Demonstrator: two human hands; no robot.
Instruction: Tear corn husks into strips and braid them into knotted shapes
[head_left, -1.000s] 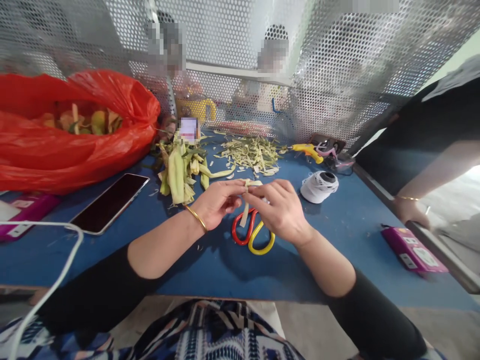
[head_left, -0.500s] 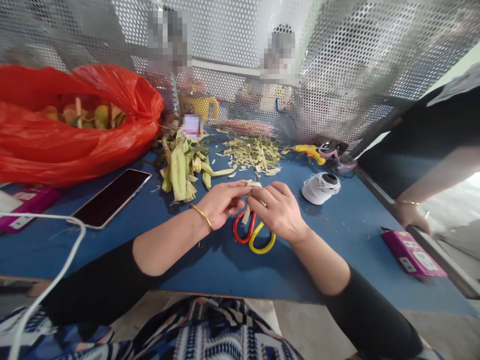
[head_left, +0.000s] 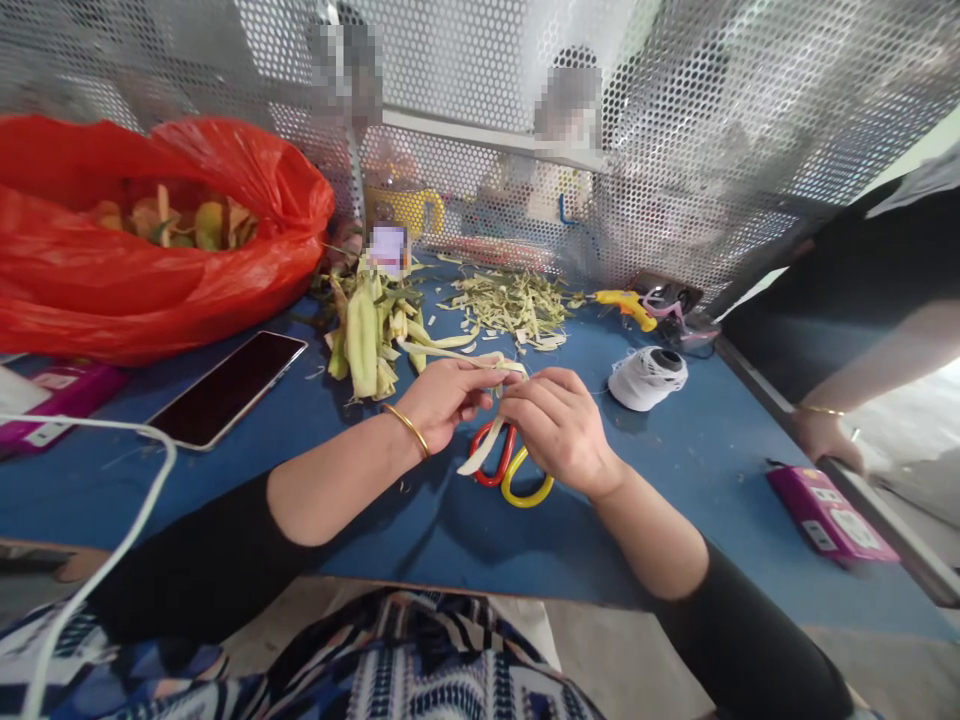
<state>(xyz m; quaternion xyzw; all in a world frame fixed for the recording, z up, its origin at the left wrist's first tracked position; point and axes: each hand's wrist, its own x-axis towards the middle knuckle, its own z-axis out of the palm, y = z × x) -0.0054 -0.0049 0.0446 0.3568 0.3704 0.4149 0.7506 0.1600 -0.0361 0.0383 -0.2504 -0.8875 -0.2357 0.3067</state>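
Note:
My left hand (head_left: pixel 455 397) pinches a pale husk strip (head_left: pixel 480 455) between thumb and fingers. Against its fingertips, my right hand (head_left: pixel 559 425) is closed on the same strip; its curled fingers hide part of it. One end of the strip hangs down over the scissors (head_left: pixel 527 498), which lie on the table with one red and one yellow handle loop. The blades are out of sight beneath my hands. Just beyond my left hand sits a bunch of green-yellow corn husks (head_left: pixel 361 345). A cone of white thread (head_left: pixel 646 380) stands to the right of my right hand.
Husk scraps (head_left: pixel 514 305) lie heaped at the back, beside a yellow glue gun (head_left: pixel 628 306). On the left are a phone (head_left: pixel 229 390) and a red plastic bag (head_left: pixel 202 290). A purple pack (head_left: pixel 832 515) sits at right, near another person's hand (head_left: pixel 829 435). A perforated metal screen (head_left: pixel 465 65) stands behind.
The strip's free end now hangs further out below my hands, towards the lower left. My hands stay close together in nearly the same spot. The view has shifted slightly.

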